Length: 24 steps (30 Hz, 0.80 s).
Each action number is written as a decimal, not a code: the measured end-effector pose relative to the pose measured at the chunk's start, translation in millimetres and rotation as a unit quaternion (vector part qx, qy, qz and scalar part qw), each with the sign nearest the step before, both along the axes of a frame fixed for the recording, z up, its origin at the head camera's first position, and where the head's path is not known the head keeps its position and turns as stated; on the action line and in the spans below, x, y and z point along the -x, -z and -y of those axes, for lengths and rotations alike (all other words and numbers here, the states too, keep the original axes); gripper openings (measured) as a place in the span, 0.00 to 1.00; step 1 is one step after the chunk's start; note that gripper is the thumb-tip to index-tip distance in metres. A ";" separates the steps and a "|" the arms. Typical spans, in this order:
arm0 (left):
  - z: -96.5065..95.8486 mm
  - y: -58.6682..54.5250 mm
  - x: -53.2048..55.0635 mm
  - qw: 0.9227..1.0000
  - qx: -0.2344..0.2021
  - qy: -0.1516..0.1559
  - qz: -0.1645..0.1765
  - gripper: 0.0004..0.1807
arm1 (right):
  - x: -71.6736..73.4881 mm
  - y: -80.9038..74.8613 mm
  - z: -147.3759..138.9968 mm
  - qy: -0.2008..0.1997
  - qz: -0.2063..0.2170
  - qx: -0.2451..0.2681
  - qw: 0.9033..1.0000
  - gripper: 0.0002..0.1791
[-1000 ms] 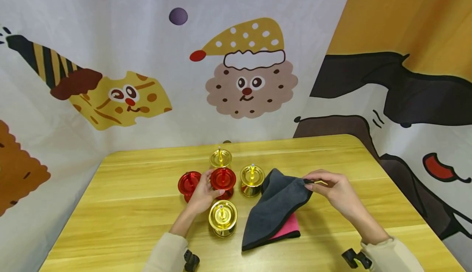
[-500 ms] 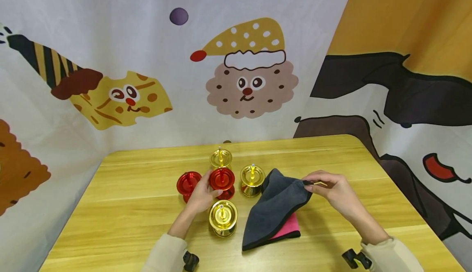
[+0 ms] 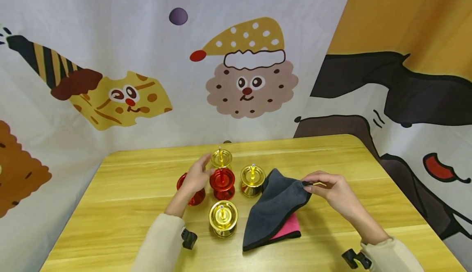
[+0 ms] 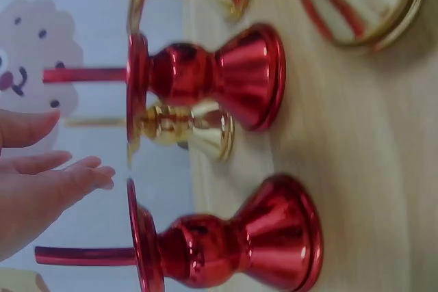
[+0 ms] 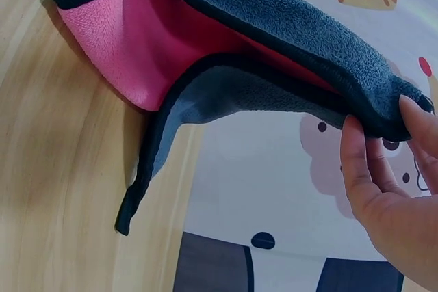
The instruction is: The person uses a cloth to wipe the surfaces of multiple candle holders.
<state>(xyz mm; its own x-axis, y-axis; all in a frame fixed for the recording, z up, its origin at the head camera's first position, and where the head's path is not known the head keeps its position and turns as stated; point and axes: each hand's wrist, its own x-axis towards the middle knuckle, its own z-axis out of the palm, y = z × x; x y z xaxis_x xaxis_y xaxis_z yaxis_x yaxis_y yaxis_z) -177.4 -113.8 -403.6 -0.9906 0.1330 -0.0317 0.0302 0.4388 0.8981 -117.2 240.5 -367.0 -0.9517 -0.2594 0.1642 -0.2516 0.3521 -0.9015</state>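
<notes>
My left hand (image 3: pixel 197 174) hovers over the left red candle holder (image 3: pixel 197 199), its fingers loosely extended and holding nothing. In the left wrist view those fingers (image 4: pixel 75 184) are apart from both red holders. The middle red candle holder (image 3: pixel 223 182) stands upright just right of the hand. Around it are a gold candle holder (image 3: pixel 223 219) in front, another gold holder (image 3: pixel 252 177) to the right and a third gold holder (image 3: pixel 221 158) behind. With thumb and fingers my right hand (image 3: pixel 330 187) pinches a raised corner of a grey-and-pink cloth (image 5: pixel 226 18), edged in black.
All the holders stand close together on a wood-grain table (image 3: pixel 121 206), each with an upright spike. The cloth's lower part rests on the tabletop to their right. Behind the table hangs a curtain (image 3: pixel 147 51) with cartoon prints.
My left hand has let go of the middle red candle holder and moved up and left. That holder shifted slightly left beforehand. The right hand and cloth have hardly moved.
</notes>
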 end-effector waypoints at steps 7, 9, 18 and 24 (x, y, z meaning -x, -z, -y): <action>1.1 -0.2 18.5 0.999 0.040 -0.027 0.023 0.29 | 0.8 1.0 0.7 0.000 0.011 0.003 1.000 0.09; -0.6 0.7 22.1 0.997 0.056 -0.030 0.032 0.29 | 0.9 0.8 1.2 -0.003 0.013 0.007 1.000 0.09; -5.5 12.3 35.7 0.994 0.068 -0.071 0.039 0.28 | 0.5 1.5 2.7 -0.016 0.010 0.009 1.000 0.10; -8.4 19.9 37.4 0.993 -0.003 -0.109 0.049 0.23 | 0.7 3.6 2.4 -0.018 0.012 0.010 1.000 0.10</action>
<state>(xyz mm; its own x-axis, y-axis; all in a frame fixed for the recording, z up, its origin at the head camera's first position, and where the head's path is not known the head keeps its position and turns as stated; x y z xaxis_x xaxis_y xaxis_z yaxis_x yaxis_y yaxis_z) -214.8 -105.4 -423.5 -0.9881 -0.0838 -0.1291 -0.1525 0.4197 0.8948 -117.9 238.0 -370.6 -0.9457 -0.2901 0.1467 -0.2415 0.3248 -0.9144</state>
